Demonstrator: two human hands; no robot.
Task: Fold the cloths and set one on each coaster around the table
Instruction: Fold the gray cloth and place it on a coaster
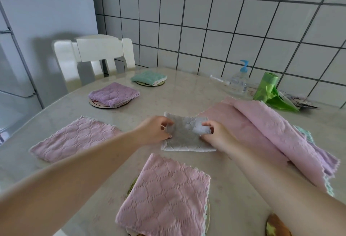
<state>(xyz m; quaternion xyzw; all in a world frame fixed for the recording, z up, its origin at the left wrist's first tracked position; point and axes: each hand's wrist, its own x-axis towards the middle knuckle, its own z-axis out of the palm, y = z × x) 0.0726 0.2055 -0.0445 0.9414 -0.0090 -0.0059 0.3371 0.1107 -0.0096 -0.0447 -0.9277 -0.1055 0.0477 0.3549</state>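
Observation:
A grey cloth (187, 140) lies half folded at the middle of the table. My left hand (152, 130) pinches its left edge, and my right hand (215, 134) pinches its lifted right flap. A folded pink cloth (164, 196) covers a coaster (207, 215) near me. Another pink cloth (74, 138) lies flat at the left. A folded purple cloth (114, 94) sits on a round coaster (97, 104), and a folded green cloth (148, 78) sits on a coaster (159, 84) farther back. Part of a bare coaster (277, 225) shows under my right forearm.
A heap of unfolded pink cloths (280, 132) lies at the right, over a green one. A sanitiser pump bottle (239, 80) and a roll of green bags (265, 89) stand by the tiled wall. A white chair (97, 56) stands at the table's far side.

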